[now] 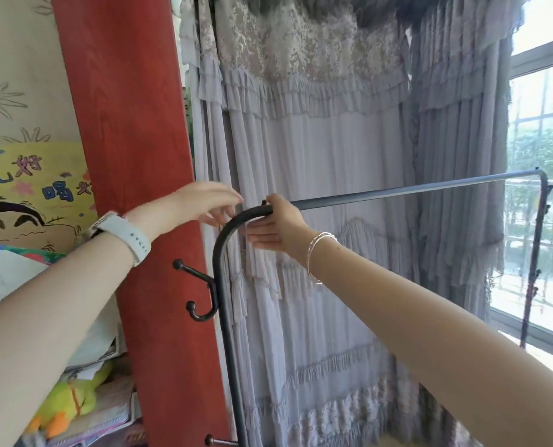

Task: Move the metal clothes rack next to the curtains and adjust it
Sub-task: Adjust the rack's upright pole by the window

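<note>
At the centre of the frame we find the metal clothes rack [223,246] already against the curtains [317,156]. Our right hand [276,225] rests spread at its curved corner, thumb over the tube; our left hand [209,201] hovers open just beside. It looks rigid, light and slippery, best held at the corner. The hooks [197,291] and red panel [133,156] crowd the left.

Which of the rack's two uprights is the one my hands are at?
The near left upright, the black curved post carrying the double hooks. Your right hand rests at its bend; the far upright by the window stands untouched.
</note>
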{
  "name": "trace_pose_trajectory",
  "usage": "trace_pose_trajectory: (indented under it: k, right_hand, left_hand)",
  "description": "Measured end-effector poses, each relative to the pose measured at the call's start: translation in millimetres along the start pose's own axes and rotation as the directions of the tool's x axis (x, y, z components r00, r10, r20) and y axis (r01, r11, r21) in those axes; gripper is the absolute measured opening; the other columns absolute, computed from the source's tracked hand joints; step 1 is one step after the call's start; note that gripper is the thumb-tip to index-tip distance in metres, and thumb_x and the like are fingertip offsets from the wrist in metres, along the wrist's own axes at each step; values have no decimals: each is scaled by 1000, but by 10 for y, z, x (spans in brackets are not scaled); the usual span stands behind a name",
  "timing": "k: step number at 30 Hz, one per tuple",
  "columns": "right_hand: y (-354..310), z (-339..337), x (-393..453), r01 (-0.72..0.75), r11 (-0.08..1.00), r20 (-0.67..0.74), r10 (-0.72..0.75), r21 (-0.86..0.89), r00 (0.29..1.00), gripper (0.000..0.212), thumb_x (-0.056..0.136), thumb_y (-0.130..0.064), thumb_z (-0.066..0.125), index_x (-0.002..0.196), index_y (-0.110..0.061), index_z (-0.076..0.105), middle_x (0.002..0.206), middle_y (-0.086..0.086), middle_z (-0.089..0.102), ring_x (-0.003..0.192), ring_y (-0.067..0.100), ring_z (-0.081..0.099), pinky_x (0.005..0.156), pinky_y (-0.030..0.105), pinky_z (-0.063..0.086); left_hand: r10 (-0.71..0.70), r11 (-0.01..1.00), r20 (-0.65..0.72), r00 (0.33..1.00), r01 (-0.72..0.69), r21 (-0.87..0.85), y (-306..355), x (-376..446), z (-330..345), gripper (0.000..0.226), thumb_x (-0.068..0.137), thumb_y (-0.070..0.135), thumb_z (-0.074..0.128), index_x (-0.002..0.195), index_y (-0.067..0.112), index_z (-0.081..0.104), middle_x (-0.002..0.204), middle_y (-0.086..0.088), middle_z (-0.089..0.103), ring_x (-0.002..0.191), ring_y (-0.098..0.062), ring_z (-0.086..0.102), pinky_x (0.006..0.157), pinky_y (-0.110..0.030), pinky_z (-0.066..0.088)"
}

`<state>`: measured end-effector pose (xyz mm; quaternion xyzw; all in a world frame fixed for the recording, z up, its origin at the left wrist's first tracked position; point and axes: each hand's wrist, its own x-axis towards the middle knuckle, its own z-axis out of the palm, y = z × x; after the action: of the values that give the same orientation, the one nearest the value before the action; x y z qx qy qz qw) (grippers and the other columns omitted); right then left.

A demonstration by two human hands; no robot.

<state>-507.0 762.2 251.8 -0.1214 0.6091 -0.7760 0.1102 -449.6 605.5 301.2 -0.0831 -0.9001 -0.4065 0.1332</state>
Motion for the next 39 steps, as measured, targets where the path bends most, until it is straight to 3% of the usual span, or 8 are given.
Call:
trace_pose_trajectory:
  k: [6,10,13,17,27,30,33,39]
  right_hand:
    - [-158,-620,175,-5,977,-166,41,215,985,28,89,-22,41,71,-4,52,40,9,55,30,18,48,38,22,42]
    - [-269,-1170,293,163,964,-384,-234,-210,893,18,82,-13,55,65,-8,52,52,6,53,38,17,48,37,20,37]
    - [-354,-1608,372,303,595,-199,-631,-744,750,7,75,-11,60,79,-8,64,71,2,60,60,15,54,51,19,37]
    - [-479,-2138,483,470,294,117,-736,-832,667,18,72,-12,70,90,-9,72,90,6,72,80,14,57,66,6,31]
    - [-852,-3914,759,367,928,-226,-373,-69,900,14,84,-5,49,86,-4,63,77,14,65,75,29,61,72,37,52]
    - [-860,-4704,792,305,946,-314,-259,106,913,18,87,-10,45,89,-3,62,79,14,66,66,26,63,67,34,55]
    - [-734,-5572,790,302,951,-386,-253,69,887,24,88,-14,43,95,-3,62,89,16,67,77,30,63,83,43,54]
    - [-520,-7207,917,281,959,-528,-220,38,820,27,92,-18,40,88,-8,65,92,7,67,81,27,60,72,34,49]
  left_hand:
    - [249,811,8,968,-213,544,469,485,626,20,84,35,59,94,23,70,89,7,66,84,-14,59,61,-21,40]
    - [315,705,17,949,-247,665,621,801,1006,11,81,35,59,87,26,64,89,6,66,76,-11,58,54,-25,35]
    - [392,706,-24,919,-284,649,741,1028,1347,14,84,31,59,91,22,67,93,0,69,81,-19,61,60,-28,39]
    - [490,703,-100,866,-324,633,948,1339,1882,16,81,23,62,91,15,72,96,-9,69,89,-29,64,69,-27,41]
    - [514,853,-341,787,-428,298,1755,2354,3636,18,86,19,51,84,10,67,79,-3,69,74,-19,60,65,-27,44]
    - [399,904,-368,840,-428,4,2038,2650,4451,18,83,27,51,79,17,66,67,7,65,65,-11,58,59,-14,41]
    - [224,862,-239,945,-306,-404,2142,2902,5375,21,79,29,49,70,17,63,61,7,63,62,-11,58,64,-29,49]
    - [157,782,-46,987,-152,-604,2118,3656,6703,22,87,23,48,72,13,61,74,-6,63,73,-24,57,65,-32,46]
